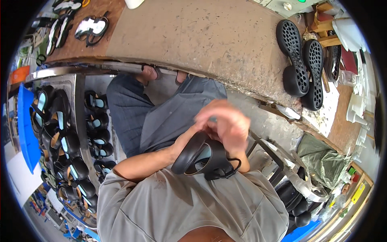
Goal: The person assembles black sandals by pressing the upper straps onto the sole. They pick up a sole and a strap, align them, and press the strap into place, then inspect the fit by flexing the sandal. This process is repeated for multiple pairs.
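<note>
I hold a black sandal [201, 157] with a pale blue insole and a thin black strap close to my chest, above my lap. My left hand [196, 132] reaches in from the left and grips the sandal's upper edge; it is partly hidden. Blurred by motion, my right hand [229, 127] lies over the top of the sandal with its fingers curled on it. Both hands touch each other there.
A worn brown workbench [201, 40] runs ahead, with two black perforated soles [302, 64] at its right end and finished sandals [92, 28] at its far left. Several matching black sandals [64, 141] fill a metal tray on my left. A metal stand [278, 161] is on my right.
</note>
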